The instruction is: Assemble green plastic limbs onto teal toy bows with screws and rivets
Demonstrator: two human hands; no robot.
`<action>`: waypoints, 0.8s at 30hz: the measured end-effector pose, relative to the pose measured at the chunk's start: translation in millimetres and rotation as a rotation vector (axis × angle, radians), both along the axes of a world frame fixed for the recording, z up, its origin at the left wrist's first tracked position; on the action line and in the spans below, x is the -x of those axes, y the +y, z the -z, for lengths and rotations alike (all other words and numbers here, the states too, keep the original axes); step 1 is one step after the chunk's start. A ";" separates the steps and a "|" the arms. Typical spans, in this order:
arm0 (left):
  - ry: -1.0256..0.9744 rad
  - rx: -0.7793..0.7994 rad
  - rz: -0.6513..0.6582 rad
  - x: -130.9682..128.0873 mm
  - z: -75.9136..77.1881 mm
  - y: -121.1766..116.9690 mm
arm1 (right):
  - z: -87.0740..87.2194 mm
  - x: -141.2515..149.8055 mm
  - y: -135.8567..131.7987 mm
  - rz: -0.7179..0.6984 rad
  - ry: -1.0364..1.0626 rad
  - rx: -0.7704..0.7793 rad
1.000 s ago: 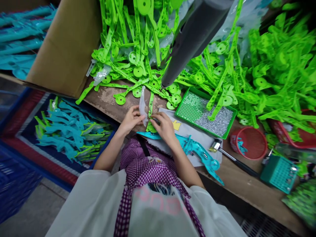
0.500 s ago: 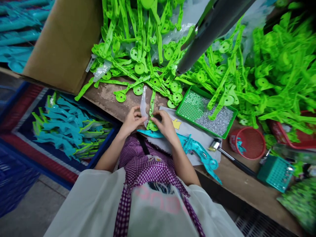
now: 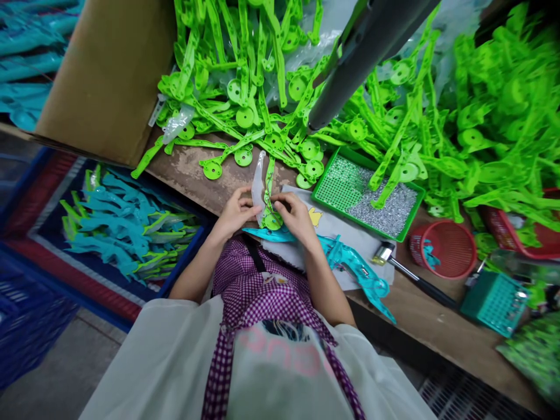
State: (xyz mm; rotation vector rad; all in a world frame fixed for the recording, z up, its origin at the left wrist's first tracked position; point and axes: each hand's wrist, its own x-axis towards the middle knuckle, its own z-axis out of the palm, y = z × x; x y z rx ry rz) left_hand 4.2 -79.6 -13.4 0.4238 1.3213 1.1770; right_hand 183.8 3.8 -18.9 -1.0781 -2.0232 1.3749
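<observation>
My left hand (image 3: 238, 214) is closed on a whitish translucent curved plastic strip (image 3: 258, 185), which stands upright from the fingers. Just right of it, my right hand (image 3: 295, 216) pinches a long bright green plastic part (image 3: 269, 182) with a round disc at its near end. The two pieces are held side by side, close together. Beneath the right wrist lies a turquoise plastic piece (image 3: 359, 271) on a pale sheet (image 3: 301, 198), at the table's front edge. Whether the right fingers also hold something small is hidden.
Bright green parts (image 3: 245, 116) heap across the back. A green tray (image 3: 324, 186) holds small metallic pieces. Rightward are a hammer (image 3: 420, 280), a red basket (image 3: 466, 251) and a teal basket (image 3: 494, 300). A dark post (image 3: 350, 76) slants overhead; a crate (image 3: 153, 297) of turquoise-and-green pieces sits left.
The translucent strip has tilted slightly rightward at its top, nearer the green part. Both hands stay almost in place, and the view has shifted a little.
</observation>
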 end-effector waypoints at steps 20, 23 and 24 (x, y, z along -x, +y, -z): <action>0.211 -0.093 0.054 0.5 3.4 1.6 | -1.3 3.4 -1.4 0.013 0.000 -0.010; 0.239 -0.088 0.075 1.5 3.0 3.1 | -1.9 3.9 -1.9 -0.001 -0.014 -0.018; 0.269 -0.084 0.089 1.9 2.2 4.6 | -2.2 4.1 -2.0 -0.013 -0.020 -0.018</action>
